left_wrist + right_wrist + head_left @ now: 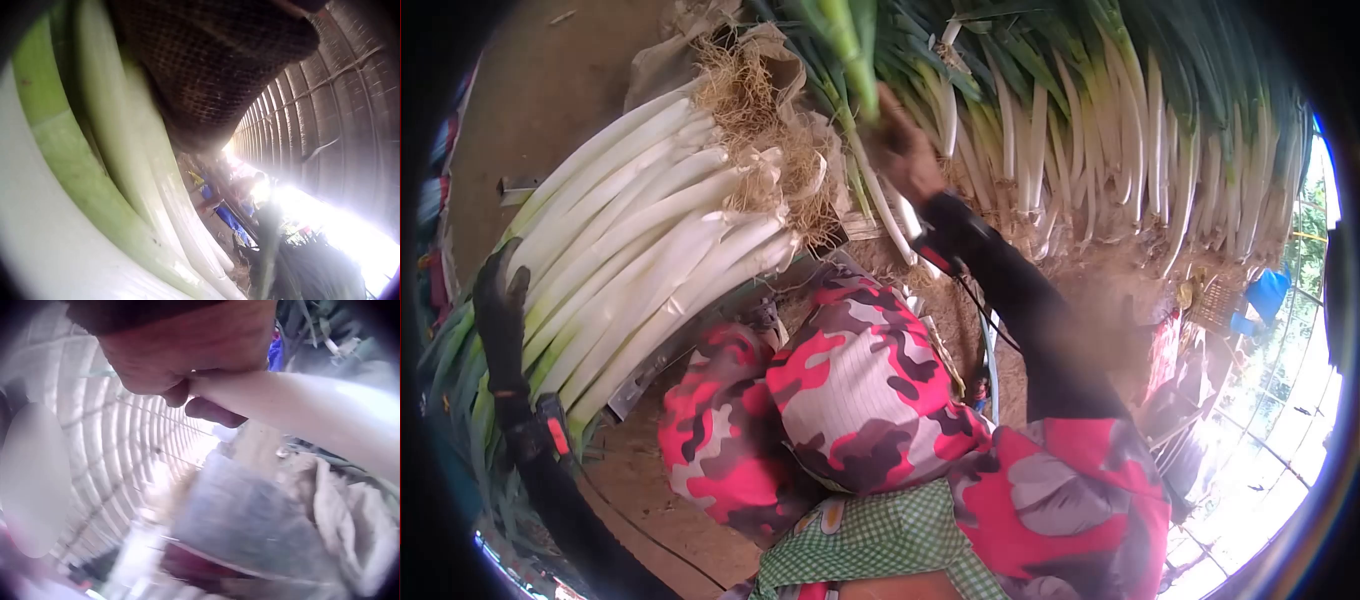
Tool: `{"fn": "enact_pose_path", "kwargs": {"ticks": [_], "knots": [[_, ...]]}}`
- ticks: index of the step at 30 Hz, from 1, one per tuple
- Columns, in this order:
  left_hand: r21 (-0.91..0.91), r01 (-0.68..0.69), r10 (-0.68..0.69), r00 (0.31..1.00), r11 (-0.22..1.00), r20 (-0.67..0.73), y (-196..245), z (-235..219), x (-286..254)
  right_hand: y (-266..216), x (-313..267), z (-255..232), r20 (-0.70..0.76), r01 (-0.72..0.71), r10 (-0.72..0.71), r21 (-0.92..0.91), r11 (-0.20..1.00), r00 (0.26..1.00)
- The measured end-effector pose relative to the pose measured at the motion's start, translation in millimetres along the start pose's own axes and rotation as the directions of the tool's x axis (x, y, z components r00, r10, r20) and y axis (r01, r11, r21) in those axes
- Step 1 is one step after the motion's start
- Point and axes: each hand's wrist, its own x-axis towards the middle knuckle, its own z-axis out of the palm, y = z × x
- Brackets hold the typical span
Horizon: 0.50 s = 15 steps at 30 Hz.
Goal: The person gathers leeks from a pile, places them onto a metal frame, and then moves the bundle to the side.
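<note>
In the head view my left hand (pixel 500 315), in a dark glove, rests at the leafy side of a big pile of long green onions (pixel 640 215). Their white stalks lie side by side, with tangled brown roots (pixel 745 110) at the far end. The left wrist view has the dark glove (pixel 219 69) close over pale stalks (pixel 144 156). My bare right hand (pixel 910 155) is to the right of the roots, blurred. It grips a single green onion, whose thick white stalk (pixel 300 412) runs out from the curled fingers in the right wrist view.
A long row of green onions (pixel 1090 140) lies on the ground at the back right, roots toward me. Crumpled cloth or sacking (pixel 670 60) is behind the pile. My knees in camouflage trousers (pixel 860 380) are in front. A blue thing (pixel 1265 295) lies near the bright wall at right.
</note>
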Motion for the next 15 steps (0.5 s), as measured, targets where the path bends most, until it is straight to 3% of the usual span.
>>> {"fn": "enact_pose_path", "kwargs": {"ticks": [1,2,3,5,6,7,8,9,11,13,14,15], "knots": [[-0.028,0.008,-0.007,1.000,1.000,0.019,0.6,-2.1,-0.5,43.4,17.8,3.1,-0.002,-0.017,0.017,-0.235,0.972,1.000],[0.000,0.022,-0.022,0.999,1.000,0.045,-3.4,-0.2,-2.3,119.8,38.2,-8.2,0.084,0.187,-0.181,-0.698,0.691,0.980],[0.006,0.019,-0.019,0.998,1.000,0.055,-5.5,0.6,-2.5,180.4,49.6,-18.6,0.095,0.163,-0.204,-0.923,0.348,0.974],[0.020,0.016,-0.018,0.997,1.000,0.073,-6.9,0.3,-4.7,172.0,49.7,-30.3,-0.048,-0.039,0.144,-0.997,-0.068,0.988],[0.047,0.020,-0.024,0.996,0.999,0.091,-6.0,-1.5,-5.7,185.0,50.9,-44.0,-0.298,-0.312,0.093,-0.885,0.346,0.950],[0.072,0.022,-0.030,0.994,0.997,0.108,-4.1,-4.2,-6.5,185.4,47.8,-60.9,-0.314,-0.407,0.259,-0.662,0.630,0.913],[0.098,0.025,-0.037,0.992,0.995,0.121,0.0,-9.5,-6.3,198.6,44.7,-70.6,-0.269,-0.314,0.170,-0.878,0.361,0.948],[0.093,0.038,-0.050,0.991,0.995,0.125,6.0,-13.1,-5.4,212.6,43.1,-74.5,-0.192,-0.197,0.099,-0.980,0.037,0.976],[0.076,0.068,-0.077,0.989,0.995,0.126,18.7,-18.7,-4.8,179.3,36.7,-59.8,-0.288,-0.319,0.140,-0.885,0.338,0.947],[0.062,0.052,-0.061,0.988,0.997,0.145,15.8,-18.4,-4.8,181.7,36.9,-62.4,-0.315,-0.326,0.099,-0.838,0.438,0.944],[0.057,0.044,-0.052,0.987,0.997,0.152,14.1,-18.5,-4.5,214.4,33.3,-75.5,-0.295,-0.283,0.031,-0.873,0.398,0.955],[0.048,0.046,-0.052,0.990,0.998,0.134,15.2,-19.8,-5.1,215.5,36.6,-77.5,-0.261,-0.271,0.080,-0.879,0.392,0.962]]}}
